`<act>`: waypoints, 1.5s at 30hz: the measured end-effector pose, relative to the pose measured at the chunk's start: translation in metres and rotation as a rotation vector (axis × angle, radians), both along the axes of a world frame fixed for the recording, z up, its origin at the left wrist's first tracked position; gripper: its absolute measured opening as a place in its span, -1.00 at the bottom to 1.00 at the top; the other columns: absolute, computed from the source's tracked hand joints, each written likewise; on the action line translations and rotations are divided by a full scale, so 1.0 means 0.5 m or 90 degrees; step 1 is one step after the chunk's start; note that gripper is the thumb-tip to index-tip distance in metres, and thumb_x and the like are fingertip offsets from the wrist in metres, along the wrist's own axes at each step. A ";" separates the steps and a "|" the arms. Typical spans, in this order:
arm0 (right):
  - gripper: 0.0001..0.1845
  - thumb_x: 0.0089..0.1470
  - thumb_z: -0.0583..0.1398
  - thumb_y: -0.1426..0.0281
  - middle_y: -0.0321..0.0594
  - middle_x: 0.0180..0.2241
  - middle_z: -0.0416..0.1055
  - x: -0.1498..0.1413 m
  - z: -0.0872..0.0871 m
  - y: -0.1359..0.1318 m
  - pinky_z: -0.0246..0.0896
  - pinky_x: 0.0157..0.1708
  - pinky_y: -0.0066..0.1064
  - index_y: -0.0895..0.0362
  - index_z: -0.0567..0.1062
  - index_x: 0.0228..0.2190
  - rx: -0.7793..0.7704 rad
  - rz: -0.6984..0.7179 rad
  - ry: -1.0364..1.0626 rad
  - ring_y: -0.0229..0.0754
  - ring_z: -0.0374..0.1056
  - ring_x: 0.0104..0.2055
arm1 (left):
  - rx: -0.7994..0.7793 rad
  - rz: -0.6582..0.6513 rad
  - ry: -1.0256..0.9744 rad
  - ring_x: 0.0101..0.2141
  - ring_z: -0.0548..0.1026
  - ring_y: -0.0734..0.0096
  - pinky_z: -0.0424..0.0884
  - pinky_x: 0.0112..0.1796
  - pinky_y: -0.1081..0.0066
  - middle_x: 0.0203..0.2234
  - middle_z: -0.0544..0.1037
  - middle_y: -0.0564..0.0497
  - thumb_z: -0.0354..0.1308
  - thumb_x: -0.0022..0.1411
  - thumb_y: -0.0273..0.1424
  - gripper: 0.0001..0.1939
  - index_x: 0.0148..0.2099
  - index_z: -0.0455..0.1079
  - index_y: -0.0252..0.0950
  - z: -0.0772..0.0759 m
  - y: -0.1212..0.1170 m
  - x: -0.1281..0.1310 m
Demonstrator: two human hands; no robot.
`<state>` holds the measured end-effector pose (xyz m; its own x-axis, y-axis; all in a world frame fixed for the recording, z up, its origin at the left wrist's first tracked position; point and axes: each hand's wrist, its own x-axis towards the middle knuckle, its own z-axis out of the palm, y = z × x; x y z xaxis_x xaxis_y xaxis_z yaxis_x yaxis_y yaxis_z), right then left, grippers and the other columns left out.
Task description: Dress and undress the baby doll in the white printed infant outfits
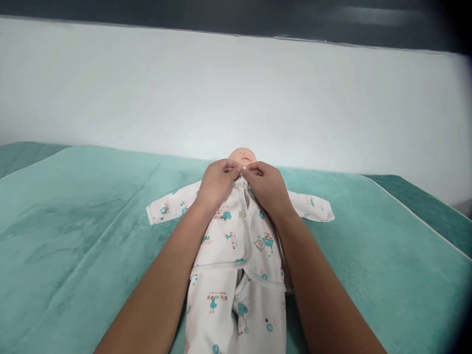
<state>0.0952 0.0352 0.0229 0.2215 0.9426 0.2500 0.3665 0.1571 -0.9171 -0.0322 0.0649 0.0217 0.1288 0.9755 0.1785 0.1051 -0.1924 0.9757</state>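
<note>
A baby doll (243,155) lies on its back with its head at the far end. It wears a white printed baby jacket (226,231) with sleeves spread to both sides, and matching trousers (214,305). At the neck, my left hand (220,179) pinches the jacket's collar edge. My right hand (263,182) pinches the collar from the other side, its fingertips almost meeting those of the left. Below them the front edges overlap, with a small gap near the chest. What lies right between the fingertips is too small to make out.
The doll rests on a green plush cover (92,236) with pale piping near both sides. Behind its head rises a white wall (236,98), with a dark band (184,14) along the top.
</note>
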 end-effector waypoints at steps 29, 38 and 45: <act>-0.63 -0.01 0.17 0.30 -0.34 -0.42 0.46 0.004 0.006 -0.023 0.16 -0.40 -0.37 0.07 0.39 -0.11 0.002 0.088 -0.099 -0.21 0.34 -0.43 | -0.041 -0.015 -0.069 -0.40 0.48 0.42 0.34 -0.42 0.47 -0.32 0.58 -0.03 0.22 0.01 -0.41 -0.75 -0.18 0.47 -0.27 -0.011 0.008 -0.007; -0.82 0.08 0.12 0.34 -0.23 -0.22 0.44 -0.006 -0.006 -0.082 0.20 -0.29 -0.35 0.08 0.41 -0.23 0.051 0.030 -0.113 -0.22 0.32 -0.32 | 0.146 0.008 0.159 -0.17 0.48 0.33 0.34 -0.11 0.36 -0.19 0.55 -0.01 0.05 0.23 -0.41 -0.74 -0.16 0.57 -0.19 -0.024 -0.006 -0.019; -0.75 0.05 0.20 0.21 -0.22 -0.26 0.34 -0.028 -0.014 -0.146 0.13 -0.31 -0.33 0.08 0.30 -0.30 0.002 0.004 -0.246 -0.17 0.24 -0.32 | 0.296 0.062 0.249 -0.06 0.43 0.28 0.30 -0.03 0.33 -0.15 0.54 -0.03 -0.07 0.29 -0.50 -0.67 -0.14 0.54 -0.21 -0.030 -0.068 -0.023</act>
<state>0.0813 -0.0376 0.0157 0.1042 0.9427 0.3170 0.6836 0.1636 -0.7113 -0.0437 0.0308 0.0065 0.1857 0.8171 0.5458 0.4772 -0.5606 0.6768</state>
